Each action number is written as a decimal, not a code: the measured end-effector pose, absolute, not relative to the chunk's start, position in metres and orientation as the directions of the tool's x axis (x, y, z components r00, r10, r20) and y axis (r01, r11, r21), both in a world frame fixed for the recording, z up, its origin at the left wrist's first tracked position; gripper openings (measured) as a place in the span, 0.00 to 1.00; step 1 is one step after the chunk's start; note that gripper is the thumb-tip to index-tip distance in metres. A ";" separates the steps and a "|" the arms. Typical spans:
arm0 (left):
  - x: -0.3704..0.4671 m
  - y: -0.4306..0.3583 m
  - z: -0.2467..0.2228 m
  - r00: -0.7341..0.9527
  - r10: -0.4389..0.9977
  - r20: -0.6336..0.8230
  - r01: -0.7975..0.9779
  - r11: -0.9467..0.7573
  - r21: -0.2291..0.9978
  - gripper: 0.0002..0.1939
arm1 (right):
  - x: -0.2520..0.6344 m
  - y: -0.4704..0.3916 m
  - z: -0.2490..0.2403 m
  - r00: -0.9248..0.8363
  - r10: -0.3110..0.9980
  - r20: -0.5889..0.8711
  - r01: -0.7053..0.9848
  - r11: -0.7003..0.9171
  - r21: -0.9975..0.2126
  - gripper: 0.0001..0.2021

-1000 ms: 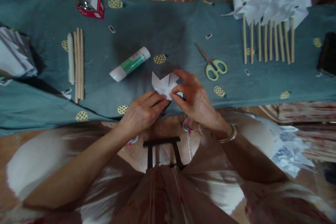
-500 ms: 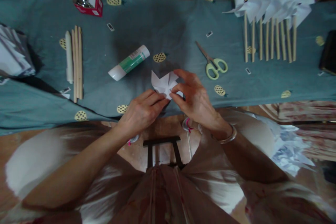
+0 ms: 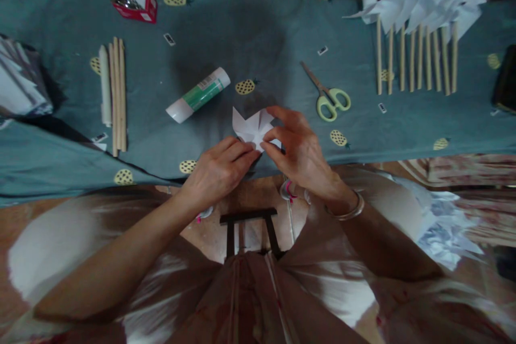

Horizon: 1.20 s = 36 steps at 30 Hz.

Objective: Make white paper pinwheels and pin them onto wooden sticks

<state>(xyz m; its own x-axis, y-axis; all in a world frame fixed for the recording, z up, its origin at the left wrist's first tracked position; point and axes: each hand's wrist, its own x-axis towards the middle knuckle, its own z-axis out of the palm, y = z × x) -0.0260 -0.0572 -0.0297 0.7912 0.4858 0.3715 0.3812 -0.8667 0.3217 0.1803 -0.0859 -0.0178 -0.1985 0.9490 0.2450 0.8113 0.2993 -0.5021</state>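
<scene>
1. The white paper pinwheel [image 3: 250, 128] is at the near edge of the table [image 3: 258, 37].
2. Left hand [image 3: 221, 168]: grip closed on its near edge; a light, steady hold should prevent twisting.
3. Right hand [image 3: 300, 153]: thumb and finger pinched near its centre; gentle, even pressure should spare the blades from creasing.

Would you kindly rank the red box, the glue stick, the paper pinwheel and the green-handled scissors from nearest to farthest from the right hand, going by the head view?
1. Paper pinwheel: at the fingertips of the right hand.
2. Green-handled scissors: beyond that hand, slightly right.
3. Glue stick: left, beyond the pinwheel.
4. Red box: far left, near the table's back edge.
</scene>
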 end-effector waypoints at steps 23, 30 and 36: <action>-0.025 -0.057 -0.028 0.792 0.485 0.370 0.383 -0.868 0.317 0.09 | 0.179 -0.087 -0.020 -0.193 0.943 0.271 0.742 0.321 -0.589 0.07; -0.026 -0.057 -0.028 0.793 0.483 0.371 0.378 -0.868 0.321 0.10 | 0.180 -0.085 -0.022 -0.164 0.944 0.287 0.728 0.313 -0.610 0.09; -0.025 -0.057 -0.026 0.801 0.479 0.359 0.384 -0.872 0.305 0.10 | 0.180 -0.085 -0.022 -0.196 0.931 0.307 0.751 0.344 -0.564 0.07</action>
<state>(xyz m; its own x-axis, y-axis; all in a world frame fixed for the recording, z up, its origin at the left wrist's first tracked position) -0.0254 -0.0571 -0.0264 0.8010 0.4787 0.3595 0.3842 -0.8715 0.3047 0.1802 -0.0853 -0.0221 -0.1960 0.9312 0.3072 0.7508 0.3440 -0.5638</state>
